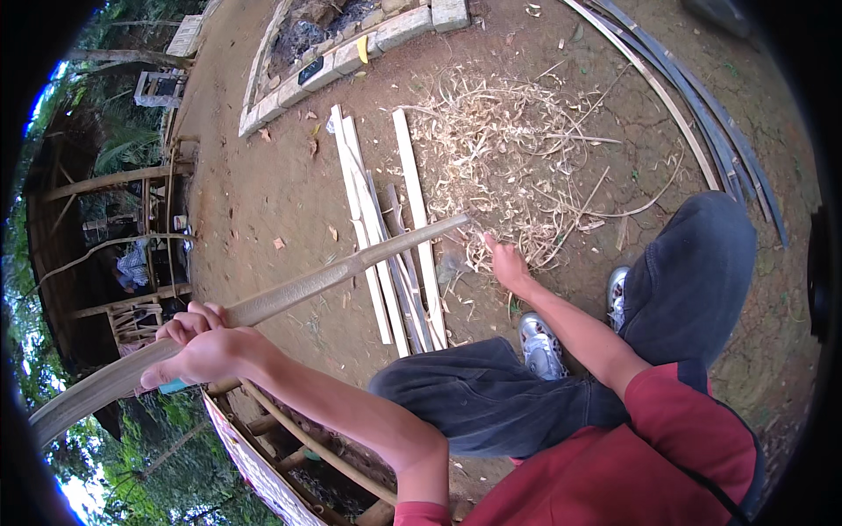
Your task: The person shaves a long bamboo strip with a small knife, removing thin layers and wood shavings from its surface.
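A long, brownish split-bamboo strip (329,273) slants from the lower left up to the middle of the view. My left hand (206,342) is wrapped round it towards its lower-left part. Just under that hand a bit of something turquoise (173,386) shows. By the strip's upper-right end is my right hand (507,265), its fingers curled in; what they hold, if anything, is too small to tell. Beneath the strip, several pale split strips (410,167) lie on the ground. A heap of curled shavings (517,140) spreads beyond my right hand.
My bent knees (693,272) and grey shoes (541,344) are close below the right hand. Long dark strips (702,96) curve along the right. A block-edged fire pit (351,57) stands at the back, a dark phone-like object (310,70) on its rim. Wooden shelters (123,237) stand left.
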The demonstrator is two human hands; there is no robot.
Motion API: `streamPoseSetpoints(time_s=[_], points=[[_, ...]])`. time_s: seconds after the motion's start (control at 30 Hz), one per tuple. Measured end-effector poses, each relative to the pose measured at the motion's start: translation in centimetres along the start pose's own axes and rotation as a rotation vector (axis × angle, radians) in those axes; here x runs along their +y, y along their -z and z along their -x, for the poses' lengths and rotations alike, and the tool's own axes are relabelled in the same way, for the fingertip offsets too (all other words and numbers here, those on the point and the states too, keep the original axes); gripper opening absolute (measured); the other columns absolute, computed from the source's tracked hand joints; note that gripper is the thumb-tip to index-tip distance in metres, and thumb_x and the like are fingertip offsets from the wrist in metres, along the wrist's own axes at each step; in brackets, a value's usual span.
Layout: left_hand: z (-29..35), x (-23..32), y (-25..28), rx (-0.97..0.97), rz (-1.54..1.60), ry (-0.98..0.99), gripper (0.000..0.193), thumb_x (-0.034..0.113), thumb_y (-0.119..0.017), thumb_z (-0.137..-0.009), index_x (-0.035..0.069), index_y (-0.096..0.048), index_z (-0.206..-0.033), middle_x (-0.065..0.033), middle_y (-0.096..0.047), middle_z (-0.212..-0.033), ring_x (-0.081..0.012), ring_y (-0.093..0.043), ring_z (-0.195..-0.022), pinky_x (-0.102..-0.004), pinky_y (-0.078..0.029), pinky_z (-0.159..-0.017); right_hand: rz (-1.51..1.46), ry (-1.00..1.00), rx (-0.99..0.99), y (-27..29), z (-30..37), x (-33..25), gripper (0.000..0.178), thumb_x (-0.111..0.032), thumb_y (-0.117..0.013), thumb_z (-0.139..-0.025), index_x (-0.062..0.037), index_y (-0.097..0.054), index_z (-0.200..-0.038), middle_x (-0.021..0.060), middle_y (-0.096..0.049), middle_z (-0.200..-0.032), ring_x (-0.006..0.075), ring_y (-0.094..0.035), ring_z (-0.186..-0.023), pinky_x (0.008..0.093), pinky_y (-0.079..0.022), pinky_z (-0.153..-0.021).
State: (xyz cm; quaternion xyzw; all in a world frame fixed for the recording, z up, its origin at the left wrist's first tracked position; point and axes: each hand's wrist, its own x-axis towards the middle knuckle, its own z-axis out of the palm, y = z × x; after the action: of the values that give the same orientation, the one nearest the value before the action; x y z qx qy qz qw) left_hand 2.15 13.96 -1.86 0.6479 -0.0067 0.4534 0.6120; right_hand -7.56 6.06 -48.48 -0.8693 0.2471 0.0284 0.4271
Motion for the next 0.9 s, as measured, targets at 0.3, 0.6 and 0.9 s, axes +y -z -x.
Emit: streamPoseSetpoints(time_s=[0.3, 0.6, 0.9], points=[[-0.1, -0.1, 0.4, -0.016, -0.016, 0.009, 0.066, 0.071, -0.003, -0.092, 0.014, -0.024, -0.068, 0.0011, -0.019, -0.051, -0.0134, -0.018, -0.045, -0.0260, -0.017, -0.043, -0.147, 0.202, 0.055, 1.7, 0.1, -0.3, 0.054, 0.005, -0.047, -0.082, 0.0052, -0.047, -0.136, 0.0236, -0.062, -0.062, 0.0339, -0.063, -0.052, 0.0449, -0.055, -0.054], [-0.4, -0.4, 0.8, -0.037, 0.003, -0.010, 0.066, 0.074, -0.005, -0.091, 0.014, -0.026, -0.073, 0.0036, -0.017, -0.053, -0.0102, -0.017, -0.047, -0.0241, -0.016, -0.043, -0.085, 0.161, -0.048, 2.1, 0.3, -0.5, 0.060, 0.006, -0.047, -0.084, -0.0007, -0.039, -0.143, 0.0229, -0.062, -0.061, 0.0297, -0.060, -0.049, 0.0436, -0.055, -0.053], [-0.5, -0.5, 1.0, 0.010, 0.019, 0.029, 0.069, 0.075, -0.006, -0.090, 0.013, -0.029, -0.072, 0.0032, -0.019, -0.052, -0.0103, -0.018, -0.045, -0.0244, -0.015, -0.042, -0.268, 0.334, 0.028, 1.5, 0.7, -0.5, 0.058, 0.009, -0.044, -0.083, 0.0018, -0.042, -0.141, 0.0236, -0.060, -0.062, 0.0329, -0.060, -0.051, 0.0450, -0.055, -0.055]])
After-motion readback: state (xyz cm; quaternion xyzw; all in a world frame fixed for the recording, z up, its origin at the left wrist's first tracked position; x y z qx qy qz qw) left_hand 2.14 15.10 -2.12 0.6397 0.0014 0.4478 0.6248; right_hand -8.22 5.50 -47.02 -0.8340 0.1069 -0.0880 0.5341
